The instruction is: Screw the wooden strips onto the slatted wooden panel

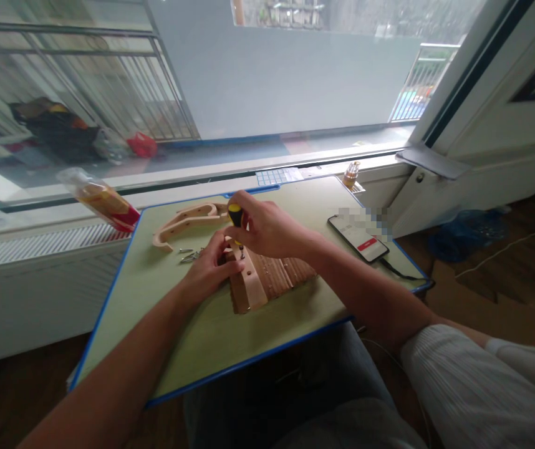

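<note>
My right hand [267,229] is closed around a screwdriver [236,216] with a yellow and black handle, held upright over a wooden strip [251,287] with holes that lies across a slatted wooden panel [286,274]. My left hand [211,269] rests on the left end of that wooden piece, fingers curled against it beside the screwdriver tip. Several loose screws [189,254] lie just left of my left hand. A curved wooden part [183,222] with holes lies behind them on the green tabletop [155,324].
A phone [358,237] with a lit screen and a black cable lies at the table's right. A small bottle [351,174] stands at the far right corner. A plastic bottle [101,199] lies on the windowsill at left. The window is directly behind the table.
</note>
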`<state>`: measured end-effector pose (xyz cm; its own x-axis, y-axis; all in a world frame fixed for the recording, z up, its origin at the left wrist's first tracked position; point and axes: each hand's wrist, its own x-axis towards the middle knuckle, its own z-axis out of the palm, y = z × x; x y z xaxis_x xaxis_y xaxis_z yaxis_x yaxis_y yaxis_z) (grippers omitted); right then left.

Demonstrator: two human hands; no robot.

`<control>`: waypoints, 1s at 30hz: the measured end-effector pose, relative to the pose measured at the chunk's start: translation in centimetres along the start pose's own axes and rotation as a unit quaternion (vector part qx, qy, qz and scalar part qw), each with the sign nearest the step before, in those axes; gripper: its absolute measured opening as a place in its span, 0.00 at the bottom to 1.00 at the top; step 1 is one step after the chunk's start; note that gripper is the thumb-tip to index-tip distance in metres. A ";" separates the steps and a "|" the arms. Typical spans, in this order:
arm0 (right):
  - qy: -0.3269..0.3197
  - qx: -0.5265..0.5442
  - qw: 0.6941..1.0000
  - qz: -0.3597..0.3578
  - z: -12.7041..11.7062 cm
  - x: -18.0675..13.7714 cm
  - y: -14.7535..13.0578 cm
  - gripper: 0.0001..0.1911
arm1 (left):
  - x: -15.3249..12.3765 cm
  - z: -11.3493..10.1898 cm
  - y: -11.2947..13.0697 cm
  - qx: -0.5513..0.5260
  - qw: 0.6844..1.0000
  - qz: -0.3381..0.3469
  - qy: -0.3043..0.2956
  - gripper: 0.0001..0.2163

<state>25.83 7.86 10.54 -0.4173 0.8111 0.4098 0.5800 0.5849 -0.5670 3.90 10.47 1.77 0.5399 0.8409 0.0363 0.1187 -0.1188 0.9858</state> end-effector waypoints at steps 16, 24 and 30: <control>-0.009 0.013 1.000 -0.002 -0.7 -0.9 -0.5 0.13 | -0.1 -0.5 0.2 0.102 0.994 0.005 -0.038 0.33; 0.030 -0.038 0.999 0.019 0.6 0.0 -0.9 0.09 | -0.2 -0.5 0.6 0.139 0.990 0.014 -0.018 0.37; 0.041 -0.038 0.997 0.046 1.5 0.5 -1.1 0.12 | -0.1 -0.8 0.1 0.158 0.987 -0.007 0.012 0.38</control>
<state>23.91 7.63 10.26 -0.3034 0.8566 0.4174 0.6665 0.5038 -0.5495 3.22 10.80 1.95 0.5168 0.8556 0.0307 0.3814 -0.2622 0.8864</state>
